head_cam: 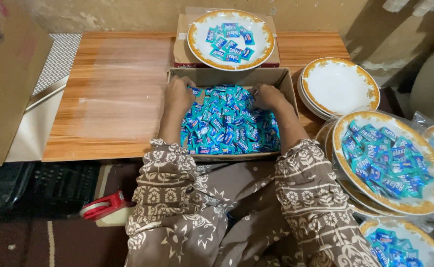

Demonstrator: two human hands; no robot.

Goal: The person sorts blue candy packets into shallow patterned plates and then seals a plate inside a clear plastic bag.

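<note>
Wooden table (113, 99) | box (276, 78) of blue candies (229, 123) mid-frame | left hand (179, 93), right hand (266, 96) curled, grabbing candies

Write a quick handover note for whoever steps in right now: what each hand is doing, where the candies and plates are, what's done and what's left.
Left hand and right hand: both down in the cardboard box, fingers among the blue wrapped candies.
Plate on the table behind the box: partly filled with candies.
Done: filled plates wrapped in clear plastic, stacked at the right.
Left: empty plates stacked at the right of the box; the box looks still mostly full.
</note>
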